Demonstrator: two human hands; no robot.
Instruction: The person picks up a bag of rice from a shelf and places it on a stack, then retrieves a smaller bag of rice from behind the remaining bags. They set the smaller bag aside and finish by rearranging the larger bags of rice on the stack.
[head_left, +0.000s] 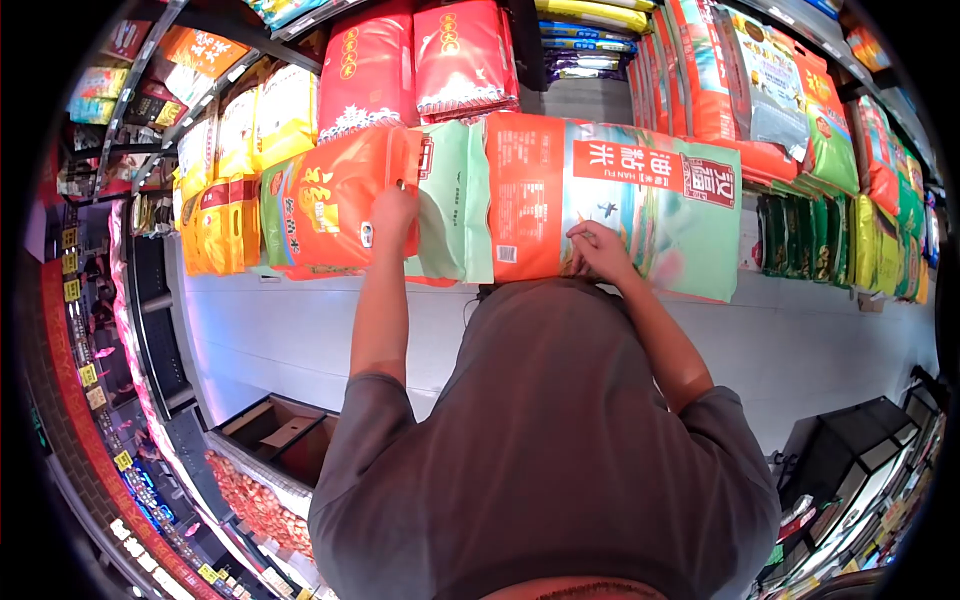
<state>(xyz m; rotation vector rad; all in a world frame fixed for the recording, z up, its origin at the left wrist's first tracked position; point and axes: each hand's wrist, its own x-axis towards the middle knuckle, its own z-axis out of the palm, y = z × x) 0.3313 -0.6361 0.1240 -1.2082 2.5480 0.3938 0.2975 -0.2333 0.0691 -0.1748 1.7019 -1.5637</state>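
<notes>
My left hand [396, 217] is closed at the handle end of an orange rice bag [325, 205] with a green end and yellow lettering. This bag lies flat in front of me, to the left. My right hand [603, 252] rests on the near side of a large orange and pale green rice bag [540, 190], fingers partly bent but apart. A white and red label panel and a small barcode show on this bag. Its pale green left end lies right beside the orange bag's handle end.
Red rice bags [460, 55] stand behind, with yellow bags [285, 115] to the left. More orange bags [700, 70] and dark green packs [800, 238] are at the right. A dark bin [275, 435] and a tray of reddish goods [258, 500] stand lower left, on the pale floor [290, 340].
</notes>
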